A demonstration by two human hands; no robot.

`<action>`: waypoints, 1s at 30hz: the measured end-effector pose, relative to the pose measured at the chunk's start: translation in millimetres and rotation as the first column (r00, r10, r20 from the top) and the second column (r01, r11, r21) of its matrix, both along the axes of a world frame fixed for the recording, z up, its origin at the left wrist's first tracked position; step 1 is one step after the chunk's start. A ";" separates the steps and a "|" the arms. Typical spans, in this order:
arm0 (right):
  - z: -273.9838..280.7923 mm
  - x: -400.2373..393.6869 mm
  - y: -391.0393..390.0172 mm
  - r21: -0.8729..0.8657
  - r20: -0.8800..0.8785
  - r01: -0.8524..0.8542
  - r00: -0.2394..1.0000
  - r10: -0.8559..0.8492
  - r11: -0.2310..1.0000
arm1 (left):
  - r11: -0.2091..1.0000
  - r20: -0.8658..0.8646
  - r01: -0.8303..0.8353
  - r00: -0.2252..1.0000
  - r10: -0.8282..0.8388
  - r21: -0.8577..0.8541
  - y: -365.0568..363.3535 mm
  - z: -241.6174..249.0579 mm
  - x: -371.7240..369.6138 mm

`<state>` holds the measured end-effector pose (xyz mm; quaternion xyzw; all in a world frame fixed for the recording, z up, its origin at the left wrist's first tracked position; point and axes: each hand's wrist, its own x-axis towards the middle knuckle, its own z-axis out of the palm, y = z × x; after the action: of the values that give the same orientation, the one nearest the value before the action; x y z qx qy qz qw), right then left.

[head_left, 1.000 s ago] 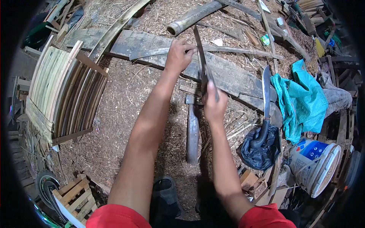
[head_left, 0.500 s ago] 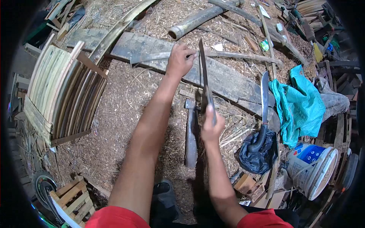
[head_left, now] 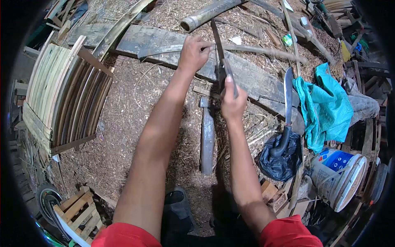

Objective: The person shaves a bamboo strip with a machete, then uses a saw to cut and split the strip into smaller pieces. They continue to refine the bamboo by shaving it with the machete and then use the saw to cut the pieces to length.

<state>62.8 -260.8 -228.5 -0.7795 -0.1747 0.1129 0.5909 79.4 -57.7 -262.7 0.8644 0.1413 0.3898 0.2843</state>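
My left hand (head_left: 194,54) is closed on a thin curved wooden strip (head_left: 255,50), which it presses on a weathered plank (head_left: 152,39). In my right hand (head_left: 233,99) is the handle of a long-bladed tool, a saw or knife (head_left: 218,39); its blade points away from me and crosses the strip just right of my left hand. A hammer-like tool (head_left: 207,140) lies on the ground between my forearms. Farther right, a machete (head_left: 287,96) rests with its dark handle on a black plastic bag (head_left: 280,158).
A bundle of curved slats (head_left: 68,99) stands at the left, above a small wooden crate (head_left: 84,214). Teal sheeting (head_left: 325,107) and a white bucket (head_left: 337,177) are at the right. A bamboo pole (head_left: 210,16) lies beyond the plank.
My right hand and the tool have moved forward, away from me, with the blade sliding across the strip. My left hand keeps its hold. The view has shifted slightly.
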 end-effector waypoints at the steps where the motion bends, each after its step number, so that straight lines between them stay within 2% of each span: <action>1: -6.3 -9.4 -9.4 0.002 0.025 -0.005 1.000 0.005 1.000 | 1.000 0.007 0.000 1.000 0.000 0.005 3.3 1.2 2.1; 2: -9.5 -21.6 -22.5 0.000 0.050 -0.009 0.999 0.009 1.000 | 1.000 0.000 0.007 1.000 -0.007 0.002 4.6 1.4 2.0; 3: 10.2 -42.5 -35.7 -0.013 0.041 -0.002 0.999 0.002 1.000 | 1.000 -0.009 0.001 1.000 -0.001 0.000 4.2 1.2 3.8; 5: 3.9 -51.4 -44.8 0.049 -0.055 0.035 0.998 -0.032 0.998 | 1.000 -0.031 -0.015 0.999 0.015 -0.004 3.4 -1.0 4.3; 7: -5.6 -23.2 -22.7 0.020 0.050 0.005 0.999 -0.006 1.000 | 1.000 0.012 -0.002 1.000 0.002 0.023 5.7 -3.1 6.1; 8: 15.0 -13.1 -4.8 0.053 0.036 -0.007 0.999 0.005 0.999 | 1.000 0.003 -0.009 1.000 0.009 0.011 3.4 -4.0 3.8; 11: 3.1 -6.1 -2.4 0.017 0.055 -0.021 0.998 0.020 1.000 | 1.000 -0.015 -0.013 1.000 0.013 -0.002 2.1 2.8 2.9; 13: 1.8 -38.7 -32.3 0.006 0.006 0.021 1.000 -0.021 1.000 | 1.000 -0.030 -0.006 1.000 0.005 -0.027 3.1 3.0 1.9; 15: -4.7 -46.9 -45.9 0.097 -0.093 0.041 0.995 -0.032 0.994 | 1.000 0.023 0.000 1.000 0.000 0.007 6.5 0.9 4.8; 17: -11.3 -22.0 -32.6 0.077 -0.040 0.046 0.998 -0.043 0.996 | 0.999 0.026 -0.024 0.999 0.023 0.026 3.9 -4.0 6.1; 18: 4.5 -9.5 -17.9 0.060 0.000 0.012 1.000 -0.012 0.998 | 1.000 0.031 -0.017 0.999 0.016 0.008 1.0 1.1 2.7; 21: 4.7 3.0 1.2 -0.014 0.022 0.011 1.000 -0.010 1.000 | 0.999 -0.066 -0.022 0.998 0.019 -0.050 0.0 5.4 2.1; 22: 8.1 -7.1 -8.9 -0.005 0.030 -0.037 0.999 0.037 0.999 | 0.999 -0.055 -0.005 0.999 0.002 -0.047 1.4 5.1 1.2; 25: 5.5 -44.1 -39.4 0.015 0.031 0.007 0.999 -0.008 1.000 | 1.000 -0.017 0.017 1.000 -0.018 -0.023 5.2 1.5 2.6; 26: 3.6 -42.6 -36.4 0.048 0.029 0.043 0.999 -0.045 0.998 | 0.999 0.001 0.038 0.999 -0.038 -0.009 6.6 -1.9 3.5; 29: 24.8 -9.2 -0.9 0.114 -0.063 0.010 0.998 -0.003 0.993 | 1.000 -0.002 -0.009 1.000 0.009 0.007 1.5 2.5 1.4; 30: 21.3 -12.3 -4.1 0.083 -0.017 0.004 1.000 -0.002 0.997 | 1.000 -0.006 -0.014 1.000 0.014 -0.001 2.0 0.5 2.6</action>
<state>50.5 -264.8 -207.2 -0.7536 -0.1730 0.1115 0.6243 82.0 -55.7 -262.2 0.8645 0.1485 0.3891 0.2815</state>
